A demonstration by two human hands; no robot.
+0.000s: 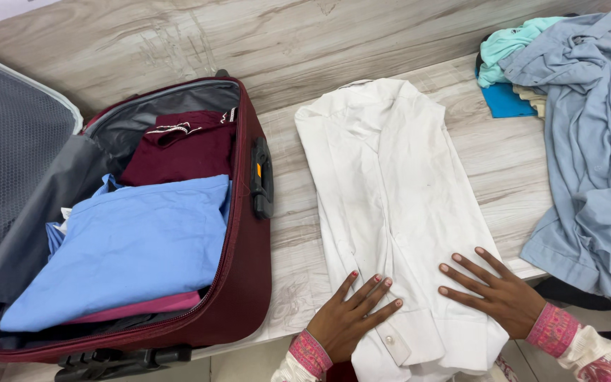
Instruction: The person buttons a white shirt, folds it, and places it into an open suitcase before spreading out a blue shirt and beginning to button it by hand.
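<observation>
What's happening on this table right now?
A person presses both palms flat on a white shirt spread lengthwise on the wooden table: the left hand and right hand rest near its lower end, fingers spread. To the left, an open maroon suitcase holds a folded light blue garment on top and a maroon garment behind it. A loose heap of grey-blue clothing lies at the right.

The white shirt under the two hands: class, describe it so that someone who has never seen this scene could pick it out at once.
Start at the open maroon suitcase on the left of the pale wood-grain table. Just right of it lies the white shirt, spread lengthwise, with the left hand and right hand flat on its near end. Unlike the crumpled grey-blue shirt further right, it is plain white and smoothed out.
</observation>
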